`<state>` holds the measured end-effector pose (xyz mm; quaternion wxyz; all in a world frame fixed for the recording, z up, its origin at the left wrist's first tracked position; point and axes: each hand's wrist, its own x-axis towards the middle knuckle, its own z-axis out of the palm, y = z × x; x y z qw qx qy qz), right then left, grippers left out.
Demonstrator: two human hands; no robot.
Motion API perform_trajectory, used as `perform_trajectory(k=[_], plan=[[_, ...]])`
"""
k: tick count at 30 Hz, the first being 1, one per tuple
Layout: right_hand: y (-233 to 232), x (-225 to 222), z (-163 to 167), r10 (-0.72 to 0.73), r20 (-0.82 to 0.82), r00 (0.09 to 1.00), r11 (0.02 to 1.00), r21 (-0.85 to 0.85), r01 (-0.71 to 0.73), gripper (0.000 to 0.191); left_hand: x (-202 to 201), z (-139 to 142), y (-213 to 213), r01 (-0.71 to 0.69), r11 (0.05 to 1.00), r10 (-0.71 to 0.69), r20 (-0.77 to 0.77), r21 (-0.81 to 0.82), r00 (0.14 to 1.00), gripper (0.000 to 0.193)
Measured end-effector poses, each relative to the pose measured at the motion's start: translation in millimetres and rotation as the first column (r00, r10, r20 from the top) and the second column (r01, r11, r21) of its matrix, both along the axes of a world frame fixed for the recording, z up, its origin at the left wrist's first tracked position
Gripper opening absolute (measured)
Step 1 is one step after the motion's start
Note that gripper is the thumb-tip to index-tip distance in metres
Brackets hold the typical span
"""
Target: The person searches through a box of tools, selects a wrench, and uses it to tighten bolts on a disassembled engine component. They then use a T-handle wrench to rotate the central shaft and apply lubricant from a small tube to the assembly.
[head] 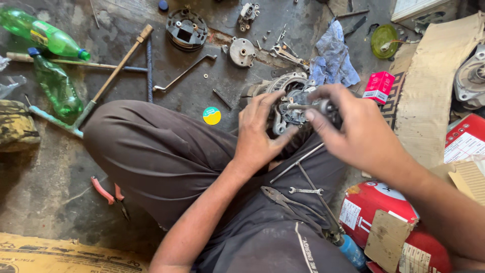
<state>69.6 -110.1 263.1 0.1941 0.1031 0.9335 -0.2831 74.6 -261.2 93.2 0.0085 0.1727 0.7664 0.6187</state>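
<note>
A grey metal alternator housing (289,85) rests against my knee, its inner parts facing me. My left hand (260,132) grips its near left side, fingers curled on the casing. My right hand (353,126) comes in from the right and pinches a small metal tool or socket (323,106) pressed onto the middle of the housing. On my lap lie a small spanner (305,191), a long thin rod (295,163) and dark pliers (283,198).
On the oily floor lie two green plastic bottles (45,35), a hammer (108,78), red-handled pliers (106,192), a round stator part (187,29), a metal disc (242,51), a blue rag (333,58), a small red box (379,87) and red cartons (384,217). Cardboard (429,86) lies right.
</note>
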Motion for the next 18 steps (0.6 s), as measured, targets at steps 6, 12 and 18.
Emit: perform_trajectory(k=[6, 12, 18], plan=[[-4, -8, -10, -0.407, 0.488, 0.772, 0.452, -0.627, 0.634, 0.048, 5, -15, 12, 0.000, 0.998, -0.002, -0.032, -0.060, 1.000, 0.109], [-2, -8, -19, -0.054, 0.025, 0.998, 0.987, -0.151, 0.057, 0.044, 0, -30, 26, -0.046, 0.996, 0.052, -0.072, 0.077, 0.996, 0.106], [4, -13, -22, 0.190, -0.169, 0.967, 0.957, 0.251, -0.144, 0.031, -10, -34, 25, -0.023, 0.996, 0.033, -0.111, 0.092, 0.993, 0.098]])
